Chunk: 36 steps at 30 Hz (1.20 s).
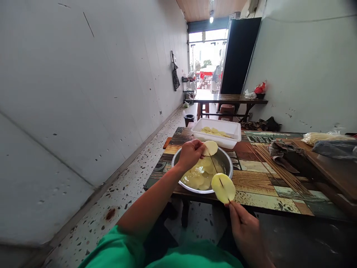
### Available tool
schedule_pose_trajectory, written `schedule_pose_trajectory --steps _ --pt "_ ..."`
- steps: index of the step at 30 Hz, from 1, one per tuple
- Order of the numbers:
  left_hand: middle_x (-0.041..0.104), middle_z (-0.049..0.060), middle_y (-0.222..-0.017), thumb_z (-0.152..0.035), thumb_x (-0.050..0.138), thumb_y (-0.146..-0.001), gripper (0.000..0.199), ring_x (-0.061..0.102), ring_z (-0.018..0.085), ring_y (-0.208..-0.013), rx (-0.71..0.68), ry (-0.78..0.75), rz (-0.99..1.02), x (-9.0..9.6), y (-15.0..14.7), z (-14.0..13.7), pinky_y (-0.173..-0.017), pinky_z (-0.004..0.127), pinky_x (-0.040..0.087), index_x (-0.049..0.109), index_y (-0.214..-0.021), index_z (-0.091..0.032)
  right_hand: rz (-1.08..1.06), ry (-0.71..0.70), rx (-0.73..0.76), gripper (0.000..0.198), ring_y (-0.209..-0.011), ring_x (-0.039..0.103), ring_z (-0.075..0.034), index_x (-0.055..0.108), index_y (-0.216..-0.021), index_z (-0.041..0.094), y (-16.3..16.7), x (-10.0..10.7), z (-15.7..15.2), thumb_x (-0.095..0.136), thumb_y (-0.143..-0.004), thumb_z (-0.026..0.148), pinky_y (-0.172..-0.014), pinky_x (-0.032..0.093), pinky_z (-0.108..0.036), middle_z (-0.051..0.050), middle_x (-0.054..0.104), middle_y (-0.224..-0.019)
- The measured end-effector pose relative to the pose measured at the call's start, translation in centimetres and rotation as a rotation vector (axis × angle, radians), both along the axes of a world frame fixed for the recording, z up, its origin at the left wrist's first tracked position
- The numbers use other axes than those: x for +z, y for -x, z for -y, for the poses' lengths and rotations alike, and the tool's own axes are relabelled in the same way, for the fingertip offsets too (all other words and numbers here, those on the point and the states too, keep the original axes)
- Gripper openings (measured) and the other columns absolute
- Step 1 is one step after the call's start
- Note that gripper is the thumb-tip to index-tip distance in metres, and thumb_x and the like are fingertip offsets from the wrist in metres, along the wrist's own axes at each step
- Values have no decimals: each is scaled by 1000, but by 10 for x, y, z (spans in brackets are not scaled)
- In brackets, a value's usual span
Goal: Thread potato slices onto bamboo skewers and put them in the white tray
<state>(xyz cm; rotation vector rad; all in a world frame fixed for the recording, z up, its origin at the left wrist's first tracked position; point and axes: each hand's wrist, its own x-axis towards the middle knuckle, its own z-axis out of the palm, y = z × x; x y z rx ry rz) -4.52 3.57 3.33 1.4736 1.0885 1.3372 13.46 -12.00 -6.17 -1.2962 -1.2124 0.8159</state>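
Note:
My left hand point(192, 152) pinches a pale round potato slice point(211, 148) at the far tip of a thin skewer point(213, 163). A second potato slice point(223, 188) is threaded on the same skewer closer to me. My right hand point(244, 223) grips the skewer's near end between thumb and fingers, just below that slice. Beneath the skewer stands a metal basin point(231, 169) of water with several potato slices point(199, 176) in it. Behind the basin, a white plastic tray point(237, 136) holds several skewered slices point(213, 131).
To the right on the patchwork-patterned table point(253, 180) lie a bundle of skewers point(281, 169) and a crumpled cloth point(286, 152). Plastic bags point(331, 138) rest on a wooden board point(320, 160) at far right. A dark bin point(189, 118) and another table point(223, 98) stand beyond.

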Motion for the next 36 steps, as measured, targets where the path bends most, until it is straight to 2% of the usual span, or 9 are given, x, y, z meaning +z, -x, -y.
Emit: schedule_pose_trajectory --steps 6,9,13,18,23,27,29,33,36 --pt "59 -3 -58 -23 68 -74 14 54 7 -45 -42 3 69 3 4 -5 -46 19 46 58 -70 -14 -631 420 395 37 -36 12 -4 63 -73 19 0 3 -12 72 -73 54 -33 17 -18 13 18 -43" --pt "59 -3 -57 -24 68 -74 15 55 8 -45 -46 14 76 3 5 -6 -45 20 45 58 -71 -14 -758 457 467 37 -37 9 -4 61 -74 18 0 5 -12 75 -71 52 -33 14 -18 14 16 -44" --pt "60 -2 -56 -24 67 -75 14 54 8 -44 -34 -2 42 1 3 -5 -45 20 44 59 -71 -14 -386 264 277 37 -39 21 -6 63 -78 18 1 -4 -7 65 -81 54 -38 19 -20 11 25 -46" --pt "60 -2 -57 -26 67 -76 15 54 8 -44 -49 -28 19 1 0 -3 -45 19 44 59 -70 -15 124 -18 44 33 -47 48 -13 68 -76 19 5 -9 -9 54 -88 47 -46 37 -25 -1 56 -57" --pt "59 -3 -56 -26 67 -76 15 55 8 -45 -47 -54 22 1 2 -2 -46 20 45 58 -71 -15 135 -102 6 31 -61 62 -20 69 -73 19 4 -7 -18 55 -87 44 -56 48 -27 -5 62 -62" --pt "60 -2 -56 -27 70 -74 18 55 8 -45 -41 5 76 2 5 -3 -46 19 45 57 -70 -14 -169 89 228 36 -32 33 -9 65 -75 18 -4 -4 -22 54 -89 50 -33 30 -21 8 34 -40" --pt "60 -2 -55 -26 70 -74 18 56 8 -45 -39 22 95 3 5 -4 -45 19 45 57 -70 -14 -184 102 275 37 -29 29 -8 65 -76 18 -7 -1 -21 52 -90 50 -31 27 -21 9 31 -38" --pt "59 -3 -56 -22 69 -75 15 56 8 -44 -43 23 84 4 3 -3 -43 18 43 57 -70 -14 212 -207 88 28 -53 64 -18 71 -80 18 -6 2 -20 55 -89 39 -49 50 -25 -4 66 -60" --pt "59 -3 -57 -22 68 -75 15 58 8 -45 -76 17 39 2 1 0 -43 17 44 57 -71 -14 442 -434 -49 26 -67 72 -22 73 -83 17 -2 2 -22 52 -90 32 -60 56 -27 -10 76 -77"
